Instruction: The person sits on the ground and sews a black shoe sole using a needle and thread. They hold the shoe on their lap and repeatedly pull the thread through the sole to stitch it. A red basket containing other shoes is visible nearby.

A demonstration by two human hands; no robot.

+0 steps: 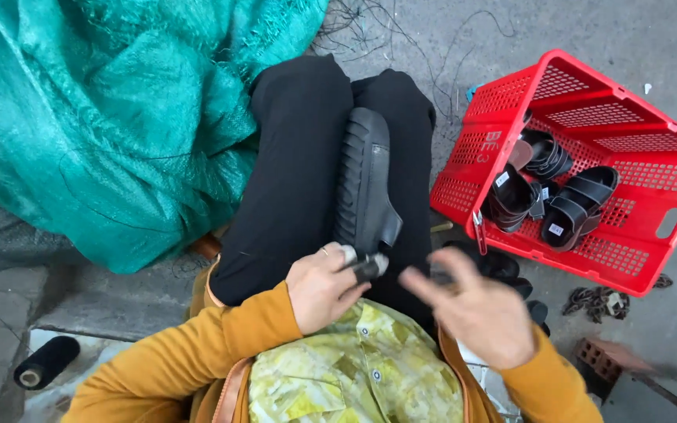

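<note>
1. Nearest you, your mustard-yellow sleeves and the yellow-green patterned shirt (354, 368) fill the bottom of the view.
2. Your left hand (323, 286) is clenched around the near end of a black sandal (363, 184), pinching it between thumb and fingers; a ring shows on one finger.
3. Your right hand (476, 309) hangs free just right of that grip, fingers spread and somewhat blurred, touching nothing.
4. The black sandal lies along your lap on the black trousers (299, 172), its ribbed sole turned up and to the left, its far end pointing away from you.
5. At the near left, a spool of black thread (45, 362) lies on its side on a pale sheet on the ground.
6. At the near right, a reddish brick (601, 356) sits on the concrete, with a short length of rusty chain (601, 300) just beyond it.
7. Dark sandals (503, 266) lie on the ground between your right leg and the crate.
8. To the right, a red plastic crate (644, 235) is tipped on its side with its open face towards you, and several black strapped sandals (577, 205) rest inside it.
9. On the far left, a big heap of green netting (111, 117) spreads across the ground and touches your left leg.
10. Loose dark threads (401, 31) trail over the grey concrete at the far edge.
</note>
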